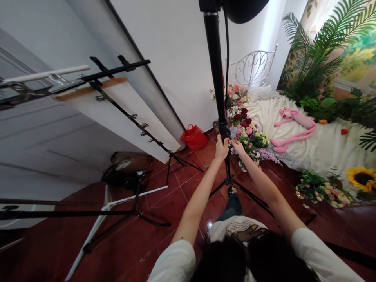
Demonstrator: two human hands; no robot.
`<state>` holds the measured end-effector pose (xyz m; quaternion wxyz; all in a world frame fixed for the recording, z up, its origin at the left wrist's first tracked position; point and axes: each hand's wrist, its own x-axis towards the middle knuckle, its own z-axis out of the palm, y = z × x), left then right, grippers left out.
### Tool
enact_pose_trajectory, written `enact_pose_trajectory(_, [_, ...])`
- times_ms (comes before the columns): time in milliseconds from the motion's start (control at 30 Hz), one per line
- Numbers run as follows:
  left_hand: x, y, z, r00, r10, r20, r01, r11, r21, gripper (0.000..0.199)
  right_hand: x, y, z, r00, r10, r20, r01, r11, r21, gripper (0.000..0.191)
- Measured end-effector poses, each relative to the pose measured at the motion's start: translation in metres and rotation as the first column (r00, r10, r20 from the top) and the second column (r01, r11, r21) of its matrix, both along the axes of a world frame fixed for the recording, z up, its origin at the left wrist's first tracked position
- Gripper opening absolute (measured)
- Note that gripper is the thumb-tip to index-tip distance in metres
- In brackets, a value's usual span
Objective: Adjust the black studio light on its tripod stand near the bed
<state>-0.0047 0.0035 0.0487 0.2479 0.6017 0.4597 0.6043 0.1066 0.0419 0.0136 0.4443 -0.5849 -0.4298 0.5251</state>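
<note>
A black light stand rises upright in front of me, with a dark round lamp head at its top and a cable running down beside the pole. My left hand is wrapped around the pole just under its black collar. Close against it on the right, my right hand has its fingertips pinched together at the side of the pole. What they grip is too small to make out. The stand's tripod legs spread over the floor by my foot.
At left, a white board hangs clipped to a black stand. A red plastic bag lies by the wall. Flowers crowd the stand's right side, beside a white fur cover with a pink plush toy. Stand legs cross the red-tiled floor.
</note>
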Motion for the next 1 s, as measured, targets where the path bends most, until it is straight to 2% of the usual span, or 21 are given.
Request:
enact_pose_trajectory(100, [0.004,0.002,-0.005,0.998,0.052,0.046,-0.052,0.999,-0.003,0.046,-0.004,-0.008,-0.005,0.969,0.063,-0.238,-0.052,0.997,0.055,0.016])
enact_pose_trajectory(200, [0.011,0.004,-0.014,0.984,0.064,0.166,-0.062,0.998,-0.013,0.049,-0.008,-0.013,-0.012,0.880,0.045,-0.473,-0.011,0.997,0.073,0.020])
enact_pose_trajectory(300, [0.018,0.005,-0.022,0.953,0.012,0.301,-0.002,0.999,-0.033,0.052,-0.011,-0.015,-0.019,0.794,-0.023,-0.607,0.032,0.999,0.004,0.035])
enact_pose_trajectory(367, [0.019,0.006,-0.025,0.933,-0.015,0.359,0.035,0.998,-0.049,0.057,-0.015,-0.015,-0.022,0.764,-0.065,-0.642,0.070,0.997,-0.017,0.045])
enact_pose_trajectory(500, [0.017,0.006,-0.025,0.915,-0.048,0.401,0.095,0.991,-0.098,0.068,-0.023,-0.013,-0.024,0.760,-0.149,-0.632,0.187,0.982,-0.007,0.051])
enact_pose_trajectory(600, [0.016,0.005,-0.022,0.925,-0.038,0.377,0.089,0.989,-0.119,0.071,-0.031,-0.009,-0.023,0.774,-0.243,-0.585,0.287,0.958,-0.017,0.054])
enact_pose_trajectory(700, [0.017,0.003,-0.020,0.933,-0.018,0.358,0.066,0.990,-0.123,0.070,-0.038,-0.006,-0.019,0.803,-0.397,-0.445,0.425,0.904,-0.041,0.057])
enact_pose_trajectory(800, [0.017,0.002,-0.020,0.928,-0.014,0.372,0.066,0.990,-0.126,0.070,-0.041,-0.004,-0.013,0.822,-0.525,-0.222,0.523,0.849,-0.072,0.059])
enact_pose_trajectory(900, [0.017,0.004,-0.019,0.928,-0.023,0.372,0.074,0.990,-0.122,0.072,-0.039,-0.003,-0.011,0.836,-0.537,-0.110,0.527,0.843,-0.106,0.059])
enact_pose_trajectory(1000, [0.017,0.004,-0.018,0.928,-0.019,0.371,0.060,0.993,-0.098,0.073,-0.033,-0.009,-0.013,0.865,-0.436,-0.247,0.431,0.899,-0.079,0.051])
